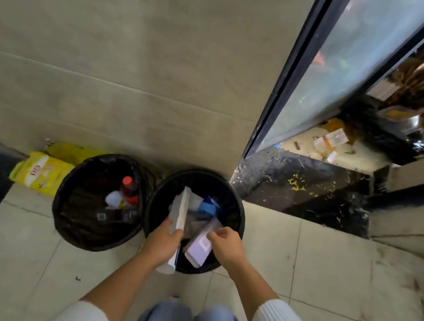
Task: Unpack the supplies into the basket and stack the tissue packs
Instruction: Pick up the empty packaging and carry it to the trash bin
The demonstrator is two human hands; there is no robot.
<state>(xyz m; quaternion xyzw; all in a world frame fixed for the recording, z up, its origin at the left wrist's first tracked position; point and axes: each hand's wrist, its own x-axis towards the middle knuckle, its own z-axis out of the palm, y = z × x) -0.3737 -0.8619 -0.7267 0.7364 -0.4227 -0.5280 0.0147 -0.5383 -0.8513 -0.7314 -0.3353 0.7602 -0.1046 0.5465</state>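
Note:
Two round black baskets stand on the floor against the wall. My left hand (164, 238) grips a flat white pack (180, 212) standing on edge over the right basket (238, 213). My right hand (226, 242) pinches the clear wrapper of a pale purple pack (199, 249) leaning inside that basket's near rim. A blue and white item (206, 207) lies deeper inside. The left basket (68, 194) holds a red-capped bottle (128, 185) and a white item.
Yellow tissue packs (38, 171) lie on the floor by the wall, left of the baskets. A glass door (328, 76) stands open at the right, with a black stone threshold (305, 190) and clutter behind it. My knees are at the bottom edge.

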